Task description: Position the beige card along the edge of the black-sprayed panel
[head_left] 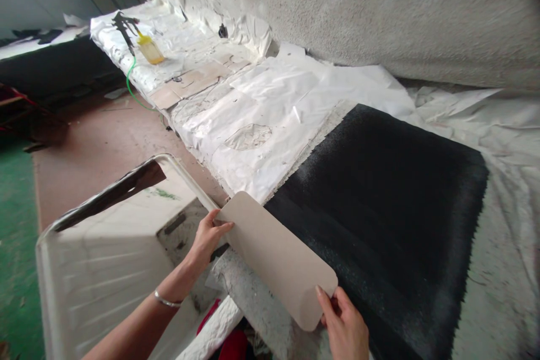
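A beige board is over the front edge of the bench, left hand pinching one end, right hand the other, partly hiding a black sheet. A white tub stands beside that edge; a spray gun sits at the far end.

The board is plain beige. Right of it spreads a black mat with greyish, powdery speckles; left of it, an off-white tub bears green smudges; far beyond it, a yellow bottle and bright-green hose.
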{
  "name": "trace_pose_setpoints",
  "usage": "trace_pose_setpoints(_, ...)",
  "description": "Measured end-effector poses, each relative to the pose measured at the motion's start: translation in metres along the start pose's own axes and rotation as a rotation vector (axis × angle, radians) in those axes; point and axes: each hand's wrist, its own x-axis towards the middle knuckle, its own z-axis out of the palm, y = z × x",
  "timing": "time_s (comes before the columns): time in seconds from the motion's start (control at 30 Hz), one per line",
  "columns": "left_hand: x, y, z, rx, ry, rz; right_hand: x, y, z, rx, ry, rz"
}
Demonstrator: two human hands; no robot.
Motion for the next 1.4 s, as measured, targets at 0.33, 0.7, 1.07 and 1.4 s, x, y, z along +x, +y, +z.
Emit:
trace_pose_setpoints(0.33,0.014,-0.019,0.004,0.006,0.001,0.007,0.002,0.004,0.01,-0.014,0.064,-0.034)
trace_pose_setpoints(0.7,0.008,-0.038,0.018,0.665,0.251,0.428,0.004,-0.005,0.009,-0.025,0.043,0.03)
trace_pose_setpoints(1.07,-0.06,-0.031,0.083,1.057,-0.47,0.912,0.002,-0.013,0.003,-0.058,0.046,0.027)
trace_pose_setpoints(1.4,-0.081,-0.047,0.103,1.157,-0.373,1.066,-0.019,0.005,-0.026,0.098,0.268,-0.011)
